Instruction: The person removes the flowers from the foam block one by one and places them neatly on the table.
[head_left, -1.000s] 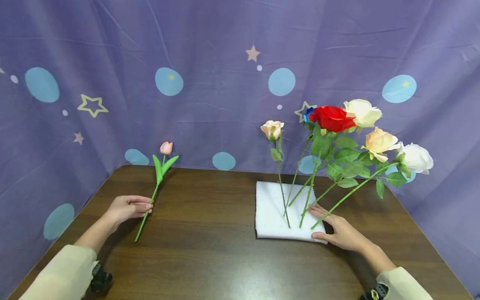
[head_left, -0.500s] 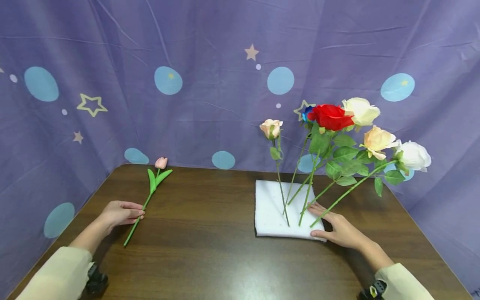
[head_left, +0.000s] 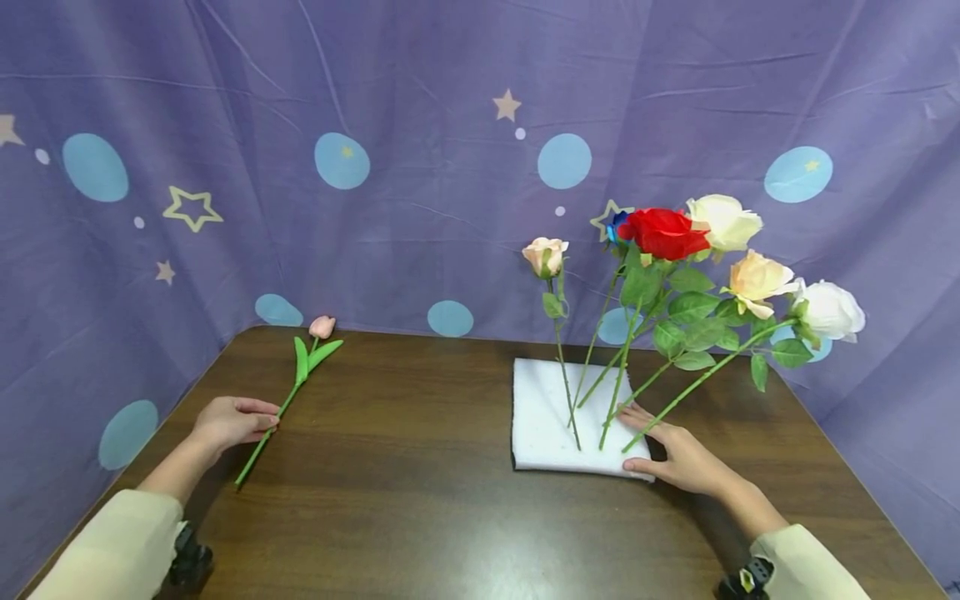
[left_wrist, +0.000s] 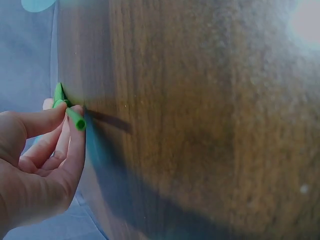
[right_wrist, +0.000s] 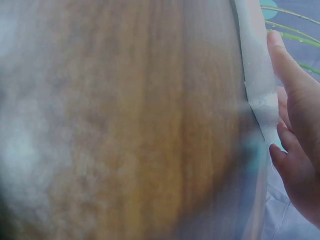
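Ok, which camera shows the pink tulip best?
The head view: the pink tulip shows from bloom to stem end. The left wrist view catches stem and leaf, no bloom; the right wrist view shows none of it.

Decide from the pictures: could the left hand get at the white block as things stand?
Probably yes, though the left hand pinches a tulip: only tabletop shows between it and the white block, and the right hand is at the block's right edge.

A pink tulip (head_left: pixel 302 374) tilts well left of a white slab (head_left: pixel 540 427).
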